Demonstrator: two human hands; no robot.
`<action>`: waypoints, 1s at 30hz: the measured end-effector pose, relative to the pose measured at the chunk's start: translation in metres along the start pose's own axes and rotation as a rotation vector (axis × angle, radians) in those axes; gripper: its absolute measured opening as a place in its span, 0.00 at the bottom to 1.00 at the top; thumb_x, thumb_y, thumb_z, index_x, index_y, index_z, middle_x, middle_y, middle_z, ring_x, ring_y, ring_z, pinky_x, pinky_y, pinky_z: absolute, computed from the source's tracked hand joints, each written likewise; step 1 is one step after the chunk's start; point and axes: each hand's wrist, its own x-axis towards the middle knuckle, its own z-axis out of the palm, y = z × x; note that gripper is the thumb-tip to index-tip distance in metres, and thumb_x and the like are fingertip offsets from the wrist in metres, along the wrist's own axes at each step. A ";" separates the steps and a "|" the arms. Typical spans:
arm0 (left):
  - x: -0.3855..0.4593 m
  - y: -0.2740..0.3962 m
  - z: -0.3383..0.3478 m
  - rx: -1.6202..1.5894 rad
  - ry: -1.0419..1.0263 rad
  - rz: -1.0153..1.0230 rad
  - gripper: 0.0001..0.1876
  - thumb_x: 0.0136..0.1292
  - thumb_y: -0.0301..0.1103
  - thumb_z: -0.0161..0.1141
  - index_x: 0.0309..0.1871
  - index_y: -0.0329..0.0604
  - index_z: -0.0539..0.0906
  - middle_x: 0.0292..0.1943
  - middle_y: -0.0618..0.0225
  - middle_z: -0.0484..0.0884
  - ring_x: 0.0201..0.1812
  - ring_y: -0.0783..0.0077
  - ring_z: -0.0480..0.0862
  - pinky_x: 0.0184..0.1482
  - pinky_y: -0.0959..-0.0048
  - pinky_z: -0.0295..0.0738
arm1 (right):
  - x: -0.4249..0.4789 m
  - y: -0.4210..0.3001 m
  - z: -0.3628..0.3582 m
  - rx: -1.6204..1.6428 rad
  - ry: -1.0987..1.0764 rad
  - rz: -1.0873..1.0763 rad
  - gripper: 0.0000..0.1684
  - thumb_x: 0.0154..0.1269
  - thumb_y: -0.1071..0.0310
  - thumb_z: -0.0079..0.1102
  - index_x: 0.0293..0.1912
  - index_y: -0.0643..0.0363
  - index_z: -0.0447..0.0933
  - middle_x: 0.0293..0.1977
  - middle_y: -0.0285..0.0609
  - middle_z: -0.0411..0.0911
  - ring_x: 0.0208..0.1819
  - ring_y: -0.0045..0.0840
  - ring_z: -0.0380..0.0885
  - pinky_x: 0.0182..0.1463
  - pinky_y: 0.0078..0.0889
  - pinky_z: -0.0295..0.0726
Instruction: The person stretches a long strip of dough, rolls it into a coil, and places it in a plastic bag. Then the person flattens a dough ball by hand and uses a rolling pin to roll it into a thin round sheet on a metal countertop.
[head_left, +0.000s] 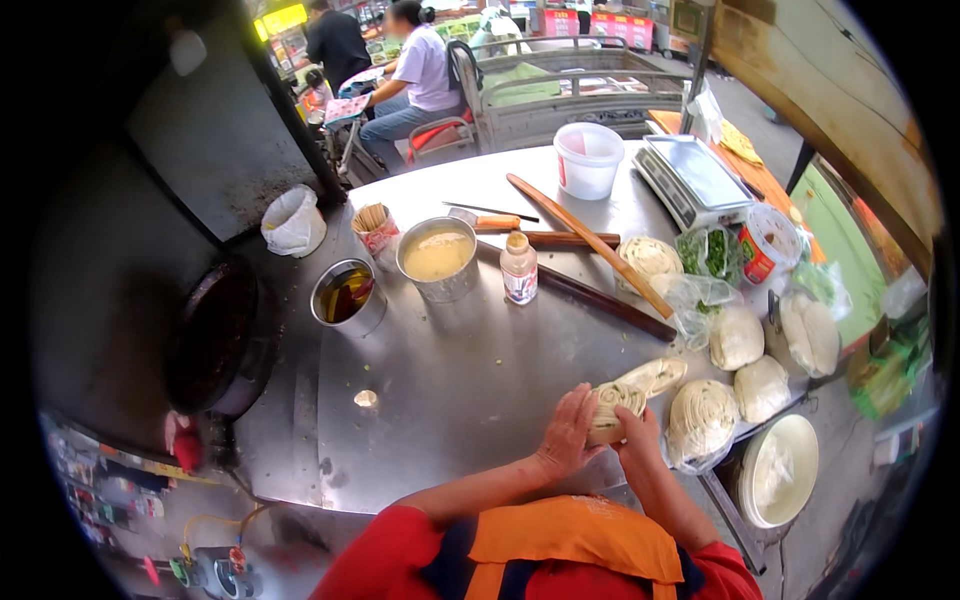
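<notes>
A coiled roll of layered dough (613, 412) with green flecks is held between my two hands near the front edge of the metal worktop. My left hand (574, 435) wraps its left side, and my right hand (637, 435) presses on its right side with the thumb on top. From the roll's far side a flat tail of dough (660, 374) stretches out to the right along the worktop. Just right of my right hand sits another coiled dough roll (703, 420) on clear plastic. Two smooth dough balls (737, 339) (762, 388) lie beyond it.
On the steel worktop (420, 397) stand an oil pot (349, 298), a batter pot (437, 255) and a bottle (519, 271). Wooden rolling pins (589, 244) lie beyond. A scale (697, 180) and white bucket (589, 161) are at the back. A dark round pan (214, 337) is left; a person (427, 71) sits outside.
</notes>
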 end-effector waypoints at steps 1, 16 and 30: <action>0.000 -0.005 0.011 0.031 0.021 0.025 0.47 0.49 0.36 0.78 0.72 0.34 0.66 0.67 0.44 0.71 0.70 0.41 0.71 0.74 0.49 0.64 | 0.001 -0.002 -0.005 -0.048 -0.032 0.027 0.30 0.70 0.66 0.65 0.68 0.53 0.69 0.58 0.41 0.78 0.53 0.33 0.83 0.41 0.43 0.86; 0.005 -0.027 0.019 0.070 -0.045 -0.032 0.28 0.51 0.31 0.72 0.59 0.42 0.80 0.52 0.57 0.84 0.54 0.50 0.83 0.57 0.57 0.80 | 0.179 -0.077 -0.104 -1.381 -0.057 -0.828 0.33 0.46 0.52 0.83 0.50 0.58 0.84 0.46 0.52 0.81 0.47 0.46 0.82 0.53 0.45 0.81; -0.007 -0.041 -0.069 -0.171 -0.144 -0.005 0.20 0.53 0.22 0.67 0.52 0.37 0.84 0.52 0.55 0.86 0.56 0.50 0.84 0.59 0.59 0.80 | 0.061 -0.101 -0.009 -0.630 -0.584 -0.516 0.17 0.61 0.71 0.79 0.35 0.55 0.74 0.28 0.32 0.80 0.29 0.15 0.77 0.32 0.22 0.75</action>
